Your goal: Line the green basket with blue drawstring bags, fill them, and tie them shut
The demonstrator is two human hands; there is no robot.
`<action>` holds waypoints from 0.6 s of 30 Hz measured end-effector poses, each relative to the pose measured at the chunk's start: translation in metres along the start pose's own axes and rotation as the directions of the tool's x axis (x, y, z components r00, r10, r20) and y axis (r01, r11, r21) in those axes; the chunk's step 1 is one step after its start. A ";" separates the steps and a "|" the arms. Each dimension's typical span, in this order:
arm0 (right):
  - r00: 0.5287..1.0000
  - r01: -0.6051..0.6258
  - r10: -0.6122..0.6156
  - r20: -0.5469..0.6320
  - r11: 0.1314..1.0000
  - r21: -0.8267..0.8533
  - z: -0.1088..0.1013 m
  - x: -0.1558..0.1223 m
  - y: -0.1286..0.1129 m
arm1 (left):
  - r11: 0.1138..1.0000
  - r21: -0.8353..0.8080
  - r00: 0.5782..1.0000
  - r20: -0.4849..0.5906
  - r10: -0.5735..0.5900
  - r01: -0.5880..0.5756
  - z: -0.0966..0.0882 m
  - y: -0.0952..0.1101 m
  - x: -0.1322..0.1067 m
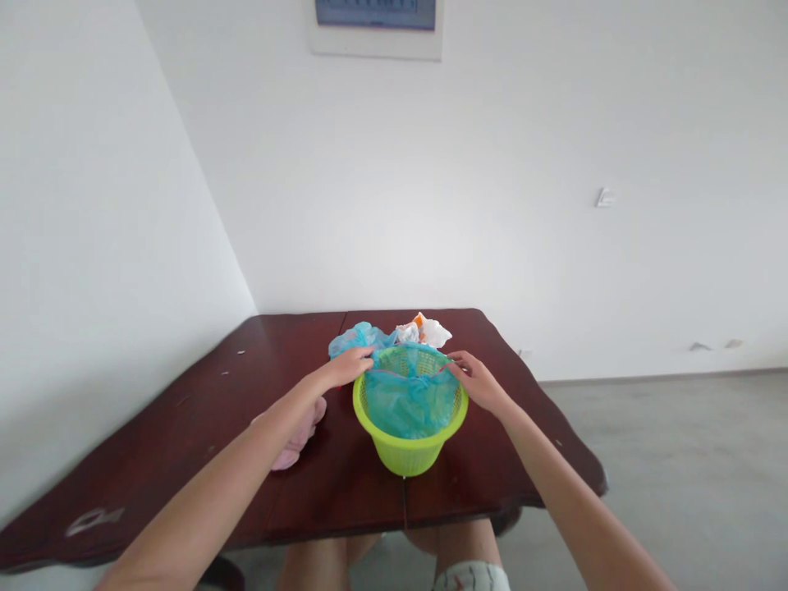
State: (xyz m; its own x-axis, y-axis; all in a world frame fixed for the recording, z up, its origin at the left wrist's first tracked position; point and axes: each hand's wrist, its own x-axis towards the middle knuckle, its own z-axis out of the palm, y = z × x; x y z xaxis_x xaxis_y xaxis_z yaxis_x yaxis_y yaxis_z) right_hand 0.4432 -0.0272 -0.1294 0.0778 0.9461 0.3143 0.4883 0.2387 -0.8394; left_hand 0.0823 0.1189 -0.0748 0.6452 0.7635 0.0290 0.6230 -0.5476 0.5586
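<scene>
Forearms (213,484); left hand (352,368), right hand (478,383) touch blue bag (410,406) (inside green basket (406,455)).

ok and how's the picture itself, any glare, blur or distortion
Head view: soft bright glow on the back wall, faint sheen on the dark red table; head view: green basket readable, but wall plate smeared; head view: apparent wide-angle stretch toward the edges.

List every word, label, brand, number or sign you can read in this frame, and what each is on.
No text can be read.
White plastic bag: an orange patch, possibly print, too blurred to read.
Wall panel: faint shapes in its window, too blurred to tell.
Green basket and the blue bag inside it: no lettering visible.
</scene>
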 end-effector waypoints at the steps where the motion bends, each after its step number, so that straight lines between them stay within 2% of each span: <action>1: 1.000 0.010 -0.010 -0.006 1.000 0.023 -0.002 -0.008 0.001 | 0.999 -0.037 1.000 -0.007 -0.001 0.001 -0.001 -0.003 -0.008; 4: 0.999 0.038 -0.037 -0.011 0.996 0.081 -0.008 -0.033 0.001 | 0.976 -0.215 0.999 -0.040 0.033 -0.041 -0.002 -0.012 -0.038; 7: 0.996 0.080 -0.075 -0.050 0.990 0.117 -0.010 -0.052 0.002 | 0.934 -0.318 0.985 -0.102 0.137 -0.162 -0.001 -0.019 -0.069; 10: 0.988 0.128 -0.111 -0.111 0.980 0.152 -0.005 -0.062 0.005 | 0.942 -0.175 0.956 -0.115 0.271 -0.288 0.001 -0.017 -0.087; 13: 0.976 0.144 -0.109 -0.186 0.972 0.187 0.003 -0.067 0.005 | 0.924 0.008 0.922 -0.067 0.382 -0.383 0.000 -0.008 -0.090; 15: 0.962 0.161 -0.121 -0.245 0.975 0.150 0.005 -0.070 0.003 | 0.915 0.067 0.916 -0.022 0.400 -0.398 -0.004 0.000 -0.087; 18: 0.950 0.171 -0.156 -0.271 0.985 0.033 0.003 -0.076 -0.002 | 0.921 0.070 0.924 0.037 0.381 -0.383 -0.012 0.013 -0.082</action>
State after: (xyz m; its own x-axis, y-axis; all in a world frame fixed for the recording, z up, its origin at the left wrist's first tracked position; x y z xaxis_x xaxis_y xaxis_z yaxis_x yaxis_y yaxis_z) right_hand 0.4333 -0.0989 -0.1533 0.2333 0.8020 0.5499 0.4653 0.4045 -0.7873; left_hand 0.0318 0.0533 -0.0596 0.8500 0.4836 0.2087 0.3576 -0.8208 0.4455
